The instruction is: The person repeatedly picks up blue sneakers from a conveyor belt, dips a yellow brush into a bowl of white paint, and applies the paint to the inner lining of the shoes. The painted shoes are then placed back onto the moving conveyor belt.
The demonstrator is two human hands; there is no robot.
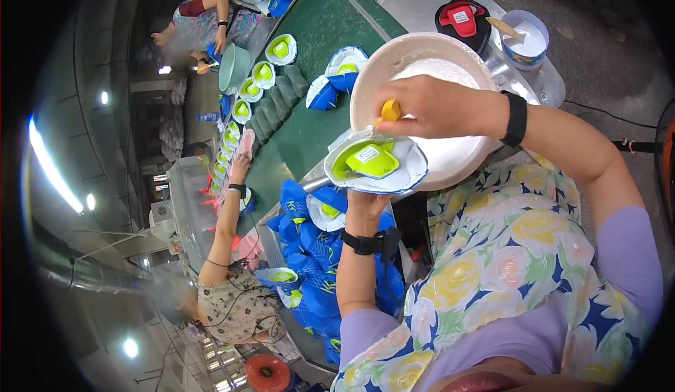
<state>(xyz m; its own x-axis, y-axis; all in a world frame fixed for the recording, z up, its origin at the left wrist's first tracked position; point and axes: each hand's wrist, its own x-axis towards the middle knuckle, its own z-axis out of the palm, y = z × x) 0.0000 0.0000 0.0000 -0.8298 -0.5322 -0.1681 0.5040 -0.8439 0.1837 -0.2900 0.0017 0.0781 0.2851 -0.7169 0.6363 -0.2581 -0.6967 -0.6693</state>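
My left hand [368,202] holds a blue shoe upper [411,169] from below, its white lining and lime-green tongue with a white label turned up. Most of the left fingers are hidden under the upper. My right hand [430,107] is closed round the yellow handle of a brush [391,110]. The brush's white-smeared end is at the upper's far edge; whether it touches cannot be made out. Behind and beneath the right hand stands a wide pale basin [363,86] of white liquid, probably glue.
Several blue uppers [323,97] lie on the green conveyor belt [309,139] beside a row of dark grey pieces [271,114]. Blue uppers are heaped [309,279] near my left arm. At right stand a tub [526,37] with a brush and a red-black upper [460,23]. Two co-workers work at left.
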